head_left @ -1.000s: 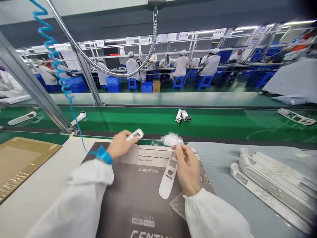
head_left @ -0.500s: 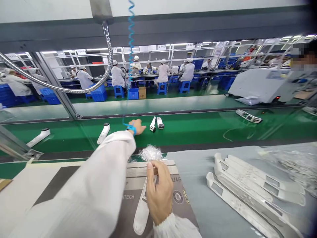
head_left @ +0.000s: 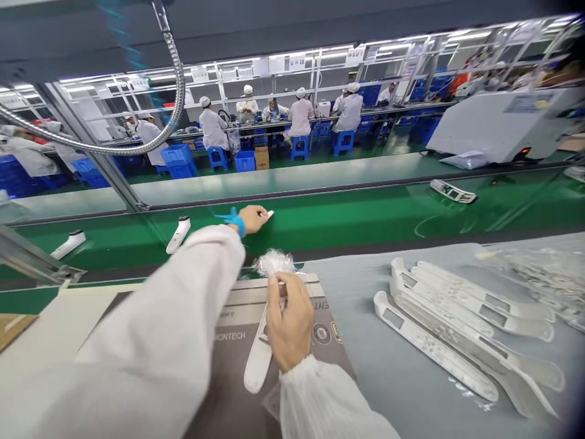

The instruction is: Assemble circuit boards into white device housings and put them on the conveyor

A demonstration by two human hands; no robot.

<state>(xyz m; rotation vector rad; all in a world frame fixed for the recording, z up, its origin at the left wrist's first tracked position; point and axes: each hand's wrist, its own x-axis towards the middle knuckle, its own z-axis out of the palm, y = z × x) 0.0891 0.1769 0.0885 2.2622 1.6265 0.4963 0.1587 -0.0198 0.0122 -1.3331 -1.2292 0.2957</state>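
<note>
Head view: your left fingers (head_left: 258, 213) are closed narrow on a white plastic tip (head_left: 270, 214) that pokes out just past them, above the green conveyor belt (head_left: 347, 213). Your left hand (head_left: 250, 221) is stretched out over that belt, with a blue wrist strap (head_left: 237, 225) at the cuff. That reach is what has just changed: your hand now sits where the two small white parts lay side by side a moment ago. Those parts no longer show as a pair, and you can't tell from this view whether your hand has taken both.

Your right fingers (head_left: 275, 299) are pinched narrow on something mostly hidden, and your right hand (head_left: 287, 326) stays low over a printed MONTECH card (head_left: 237, 336). A wad of clear plastic film (head_left: 274, 263) sits just above those fingers, apparently touching them. A long white handheld device (head_left: 257, 360) lies on the card under your right hand.

To the right, white moulded housings (head_left: 457, 326) lie in overlapping rows on a grey mat (head_left: 361, 329) that covers the worktop. Farther along the belt are two white handles (head_left: 178, 235) (head_left: 68, 244) and a flat white panel (head_left: 452, 190). A flexible metal hose (head_left: 176, 79) arcs overhead, and beyond the belt, workers in white gowns sit on blue stools (head_left: 299, 146) at another line.
</note>
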